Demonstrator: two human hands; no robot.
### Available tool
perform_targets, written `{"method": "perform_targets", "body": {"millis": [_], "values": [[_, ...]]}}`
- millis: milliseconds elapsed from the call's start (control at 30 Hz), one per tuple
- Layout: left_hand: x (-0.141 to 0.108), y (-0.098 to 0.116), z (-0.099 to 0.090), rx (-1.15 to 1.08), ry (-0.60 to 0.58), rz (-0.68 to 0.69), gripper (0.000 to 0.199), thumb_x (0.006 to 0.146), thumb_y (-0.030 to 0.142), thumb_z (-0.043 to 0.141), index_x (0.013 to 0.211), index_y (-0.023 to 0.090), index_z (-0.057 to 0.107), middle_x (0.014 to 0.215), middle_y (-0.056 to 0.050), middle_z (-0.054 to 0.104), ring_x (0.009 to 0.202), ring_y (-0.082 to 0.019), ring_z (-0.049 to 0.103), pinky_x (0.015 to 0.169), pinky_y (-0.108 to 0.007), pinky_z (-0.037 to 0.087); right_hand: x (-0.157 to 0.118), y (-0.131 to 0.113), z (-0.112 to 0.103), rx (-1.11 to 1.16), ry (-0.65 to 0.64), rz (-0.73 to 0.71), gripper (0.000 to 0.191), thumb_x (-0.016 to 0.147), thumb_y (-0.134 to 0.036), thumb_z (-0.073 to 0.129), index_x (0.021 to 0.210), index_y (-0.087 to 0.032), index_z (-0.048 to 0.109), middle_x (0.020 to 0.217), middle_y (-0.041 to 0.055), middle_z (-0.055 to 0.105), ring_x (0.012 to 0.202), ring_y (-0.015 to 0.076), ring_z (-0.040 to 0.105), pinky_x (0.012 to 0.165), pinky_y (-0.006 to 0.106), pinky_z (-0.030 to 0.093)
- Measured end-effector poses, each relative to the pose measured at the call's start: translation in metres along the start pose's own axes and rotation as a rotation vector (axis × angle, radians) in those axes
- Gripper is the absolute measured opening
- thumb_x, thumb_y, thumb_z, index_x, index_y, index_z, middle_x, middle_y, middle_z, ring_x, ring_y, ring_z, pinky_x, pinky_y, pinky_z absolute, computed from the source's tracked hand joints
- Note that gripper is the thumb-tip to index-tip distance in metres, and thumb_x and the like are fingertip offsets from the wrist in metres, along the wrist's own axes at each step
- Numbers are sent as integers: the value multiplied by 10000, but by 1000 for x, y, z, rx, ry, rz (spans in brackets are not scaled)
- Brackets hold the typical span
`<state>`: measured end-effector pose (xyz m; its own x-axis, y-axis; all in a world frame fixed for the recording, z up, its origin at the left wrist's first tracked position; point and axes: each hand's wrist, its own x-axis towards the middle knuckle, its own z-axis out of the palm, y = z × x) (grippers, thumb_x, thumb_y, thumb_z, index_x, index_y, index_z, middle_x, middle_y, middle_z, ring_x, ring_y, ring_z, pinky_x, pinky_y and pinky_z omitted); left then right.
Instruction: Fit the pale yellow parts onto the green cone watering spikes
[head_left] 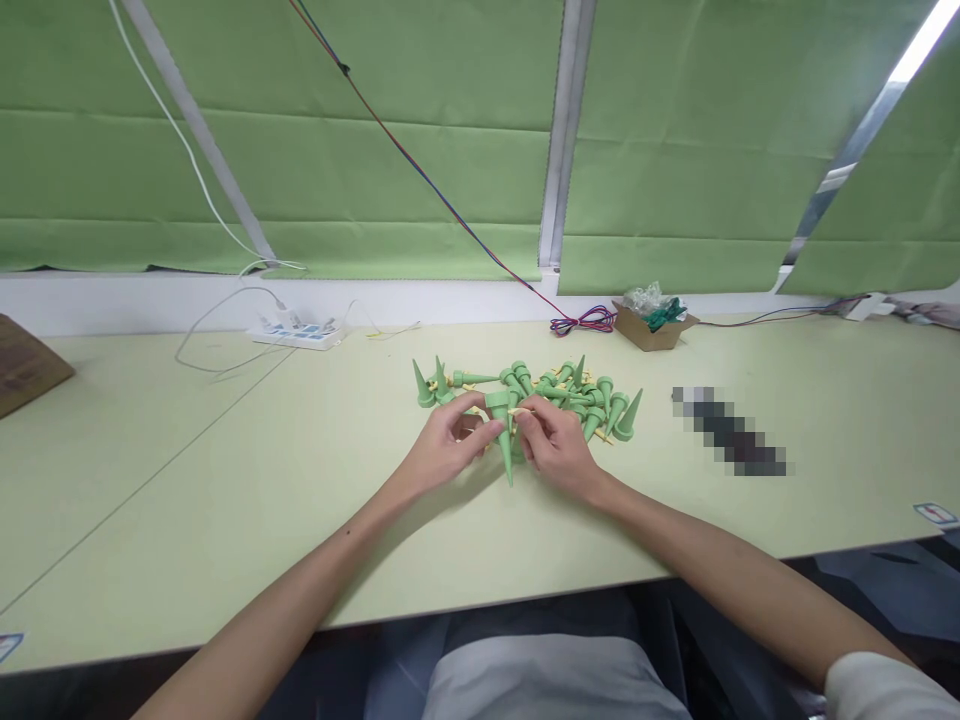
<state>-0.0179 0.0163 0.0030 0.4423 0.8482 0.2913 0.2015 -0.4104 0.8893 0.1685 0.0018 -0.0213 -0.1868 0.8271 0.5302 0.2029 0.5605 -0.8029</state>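
At the far left of the table (247, 520) we log a brown flat piece (28, 366), cut off by the edge of view. Right of it, near the wall, a white power strip (296, 332) with a pale cable (196, 330) looping on its left side. A seam runs slantwise over the tabletop between here and the near left corner.

Centre: our left hand (452, 440) is closed on a green cone (503, 432), thumb and fingers at its wide end, the point aimed down, clear of the pile. Just beside it, our right hand (556, 440) pinches a small pale yellow piece (517, 411) between thumb and fingertips, close to the cone's wide upper part. Whether the two touch, we cannot tell.

Behind and around the hands we find a loose pile of green cones (596, 420), some upright, others lying over, with thin yellow bits among them.

Farther right, by the wall, a coil of red and blue wire (585, 320), then an open cardboard box (651, 332) holding clear plastic and something dark green. Nearer to us, a dark, long object (731, 432) lies aslant, its details blurred out.
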Motion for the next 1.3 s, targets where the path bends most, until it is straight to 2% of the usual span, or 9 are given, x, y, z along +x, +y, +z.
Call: {"method": "perform_targets", "body": {"millis": [100,300,433,600,733,900,1033,1200,1300], "values": [[1,-3,0,48,47,56,277,865,411,658,1012,193,571,678,35,510,528,-91,471,506,-231,398,0,1,0,0,-3,14,333,1000,-484,422,795,-228,484,477,-58,450,407,118,426,458,259,345],[3,-10,1,162,78,139,332,854,408,671,1097,198,584,922,-22,542,647,-101,545,557,-235,463,0,1,1,-27,12,-3,381,1001,-482,417,713,-231,418,476,-57,440,417,112,417,457,258,333],[2,-11,2,226,65,197,327,865,371,662,1139,215,574,923,-17,553,638,-95,534,571,-233,480,0,-1,1,-74,19,1,436,1008,-495,383,659,-235,365,453,-55,418,422,111,404,463,264,323],[1,-8,3,312,68,263,208,892,293,621,1079,207,595,902,-15,555,627,-89,512,569,-223,472,0,-5,2,-70,5,2,480,1022,-488,355,622,-227,401,433,-45,437,406,106,417,472,265,348],[2,-8,4,371,86,308,188,885,256,618,1067,208,602,859,-6,565,618,-93,496,572,-225,465,0,-6,2,-44,8,0,504,1025,-490,351,599,-226,408,423,-39,449,397,106,433,473,265,369],[2,-9,6,390,80,246,172,879,240,588,1046,201,578,904,-15,601,625,-97,520,583,-236,467,-1,-6,3,-45,-7,2,495,1023,-505,346,622,-225,424,430,-40,470,395,108,456,486,263,399],[2,-7,7,374,100,189,131,856,259,592,945,202,516,798,15,569,612,-105,508,552,-228,435,-2,-7,4,-56,-20,-12,468,1024,-485,357,635,-227,392,449,-43,478,415,107,468,497,258,396],[4,-7,6,273,140,108,127,790,192,583,814,202,459,721,41,511,552,-86,470,502,-217,355,-2,-7,3,-58,-40,-22,434,1018,-443,394,643,-224,386,475,-47,487,431,102,460,499,246,386],[5,-10,3,106,112,-12,167,729,148,589,843,204,479,755,36,543,526,-79,477,475,-213,353,-2,-6,3,-68,-48,-36,418,1016,-398,410,638,-218,407,486,-46,492,444,99,459,508,239,385]]}}
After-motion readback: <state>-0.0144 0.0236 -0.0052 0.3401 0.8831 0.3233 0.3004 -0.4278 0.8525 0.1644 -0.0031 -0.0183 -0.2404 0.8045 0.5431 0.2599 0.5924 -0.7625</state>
